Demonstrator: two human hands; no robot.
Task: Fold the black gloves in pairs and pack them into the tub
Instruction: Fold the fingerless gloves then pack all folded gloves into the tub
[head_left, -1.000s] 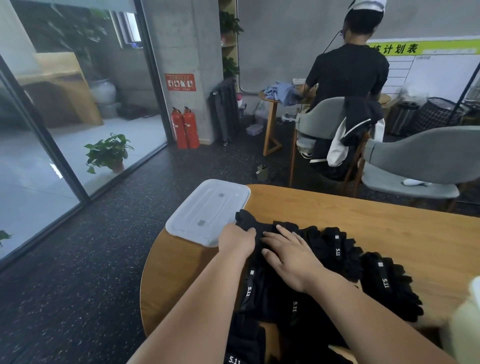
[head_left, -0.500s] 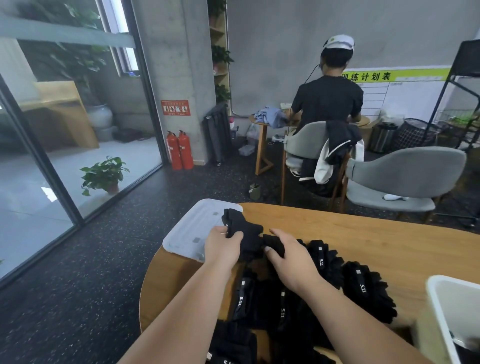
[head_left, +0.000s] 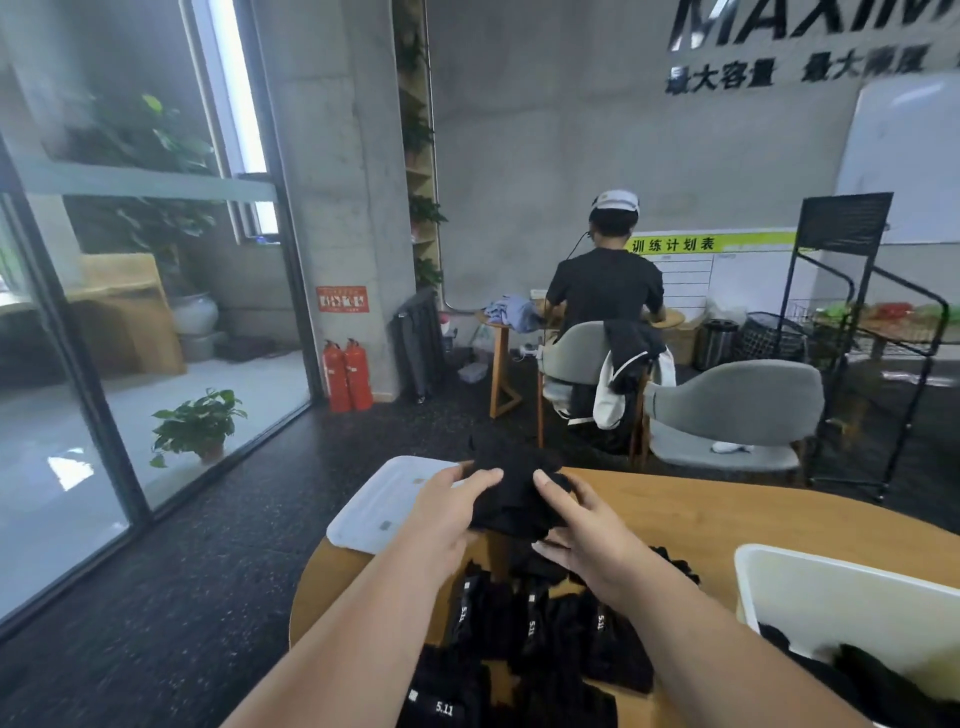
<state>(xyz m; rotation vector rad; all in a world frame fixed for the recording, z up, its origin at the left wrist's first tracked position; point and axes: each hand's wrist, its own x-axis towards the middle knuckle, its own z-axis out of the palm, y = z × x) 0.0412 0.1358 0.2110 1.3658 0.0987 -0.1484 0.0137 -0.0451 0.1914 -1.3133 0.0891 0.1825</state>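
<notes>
Both my hands hold a bundle of black gloves lifted above the round wooden table. My left hand grips its left side, and my right hand grips its right side with thumb on top. Below my hands, several more black gloves with white 5.11 labels lie on the table near me. The white tub stands at the right, with black gloves inside.
The tub's white lid lies on the table's left edge, partly under my left hand. Beyond the table stand grey chairs, a person seated with their back to me, a black wire rack and a glass wall at left.
My hands have lifted the glove bundle off the table and upward. The camera has tilted up, and the tub has come into view at right.
</notes>
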